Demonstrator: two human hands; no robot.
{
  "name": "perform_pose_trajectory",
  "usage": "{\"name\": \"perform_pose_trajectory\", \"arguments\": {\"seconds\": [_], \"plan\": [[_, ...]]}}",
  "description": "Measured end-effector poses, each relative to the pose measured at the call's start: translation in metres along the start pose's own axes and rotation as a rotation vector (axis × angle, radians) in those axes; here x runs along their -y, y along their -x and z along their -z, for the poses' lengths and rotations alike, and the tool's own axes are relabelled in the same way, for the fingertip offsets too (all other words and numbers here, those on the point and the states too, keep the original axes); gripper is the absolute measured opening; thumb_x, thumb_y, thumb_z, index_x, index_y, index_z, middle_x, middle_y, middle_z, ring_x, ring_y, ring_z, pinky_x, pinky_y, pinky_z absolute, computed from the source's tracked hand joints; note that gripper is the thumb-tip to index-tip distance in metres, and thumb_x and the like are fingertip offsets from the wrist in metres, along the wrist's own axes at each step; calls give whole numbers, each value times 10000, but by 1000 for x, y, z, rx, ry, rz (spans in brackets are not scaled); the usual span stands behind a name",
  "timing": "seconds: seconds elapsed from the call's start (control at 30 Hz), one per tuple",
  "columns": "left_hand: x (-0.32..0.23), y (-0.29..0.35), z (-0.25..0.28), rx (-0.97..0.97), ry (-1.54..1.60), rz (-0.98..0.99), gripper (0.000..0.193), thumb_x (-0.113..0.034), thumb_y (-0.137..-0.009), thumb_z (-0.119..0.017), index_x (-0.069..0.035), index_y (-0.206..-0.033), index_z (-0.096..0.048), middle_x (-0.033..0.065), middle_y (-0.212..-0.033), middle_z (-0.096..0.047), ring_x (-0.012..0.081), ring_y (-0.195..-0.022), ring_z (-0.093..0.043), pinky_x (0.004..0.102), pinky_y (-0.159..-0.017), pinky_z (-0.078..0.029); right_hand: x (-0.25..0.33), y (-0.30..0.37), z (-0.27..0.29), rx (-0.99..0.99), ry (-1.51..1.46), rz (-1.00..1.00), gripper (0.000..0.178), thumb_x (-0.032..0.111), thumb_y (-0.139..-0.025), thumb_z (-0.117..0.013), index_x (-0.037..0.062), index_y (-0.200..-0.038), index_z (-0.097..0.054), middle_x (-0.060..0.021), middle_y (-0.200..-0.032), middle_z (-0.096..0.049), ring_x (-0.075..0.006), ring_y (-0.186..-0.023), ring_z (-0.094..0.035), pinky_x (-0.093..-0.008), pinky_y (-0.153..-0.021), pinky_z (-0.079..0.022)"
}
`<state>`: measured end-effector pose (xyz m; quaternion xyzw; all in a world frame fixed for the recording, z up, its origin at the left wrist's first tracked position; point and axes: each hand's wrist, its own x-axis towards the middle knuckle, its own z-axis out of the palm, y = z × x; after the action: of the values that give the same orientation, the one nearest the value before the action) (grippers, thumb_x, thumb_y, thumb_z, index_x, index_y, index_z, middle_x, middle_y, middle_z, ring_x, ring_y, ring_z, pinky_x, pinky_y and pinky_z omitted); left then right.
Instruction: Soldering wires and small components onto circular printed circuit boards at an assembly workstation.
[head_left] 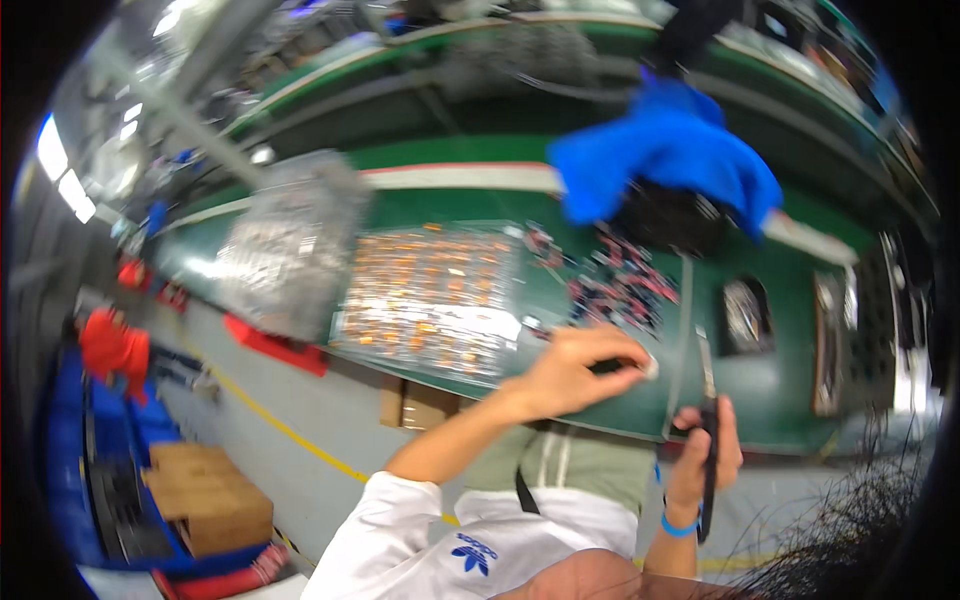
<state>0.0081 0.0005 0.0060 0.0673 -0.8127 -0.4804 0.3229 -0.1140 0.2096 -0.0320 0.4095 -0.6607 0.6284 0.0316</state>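
Observation:
My left hand (575, 372) is closed in a pinch above the near edge of the green bench, with a small whitish piece (651, 369) at its fingertips. The piece is too small and blurred to name. My right hand (712, 452) is wrapped round the black handle of a soldering iron (708, 410), whose thin metal tip points away from me over the bench. Beyond my left hand lies a loose pile of small dark and red parts (622, 285). To its left, a clear sheet (430, 300) of orange and silvery parts lies on the bench.
A stack of clear trays (292, 245) stands farther left. At the back, blue cloth (670, 150) hangs over a black object (668, 218). A black holder (746, 315) with shiny contents and a perforated metal case (872, 325) are on the right. Cardboard boxes (210, 495) stand lower left.

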Motion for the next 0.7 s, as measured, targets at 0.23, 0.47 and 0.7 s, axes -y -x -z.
{"name": "perform_pose_trajectory", "arguments": {"seconds": [0.23,0.47,0.7], "plan": [[-60,8,130,-214,-340,136,194,9,-845,-803,1,-1035,-762,97,-997,-777,176,-910,-747,301,-836,-593,-12,-10,-24,1,-61,-71,484,248,-1069,-586,-61,-1441,-565,-111,-923,-717,-148,-718,-642,-301,-668,-540],[-22,2,395,-700,-836,228,250,13,-839,-758,3,-1089,-760,75,-955,-788,134,-867,-750,282,-829,-607,-19,-17,-32,11,-61,20,460,198,-1053,-609,-64,-1430,-576,-114,-913,-719,-140,-693,-628,-289,-647,-528],[43,15,500,-920,-1010,408,334,-75,-777,-840,-1,-1095,-770,116,-991,-800,198,-917,-771,326,-865,-601,-22,-15,-29,38,-18,58,467,170,-1038,-619,-74,-1432,-568,-128,-908,-723,-145,-680,-620,-296,-647,-524]]}}
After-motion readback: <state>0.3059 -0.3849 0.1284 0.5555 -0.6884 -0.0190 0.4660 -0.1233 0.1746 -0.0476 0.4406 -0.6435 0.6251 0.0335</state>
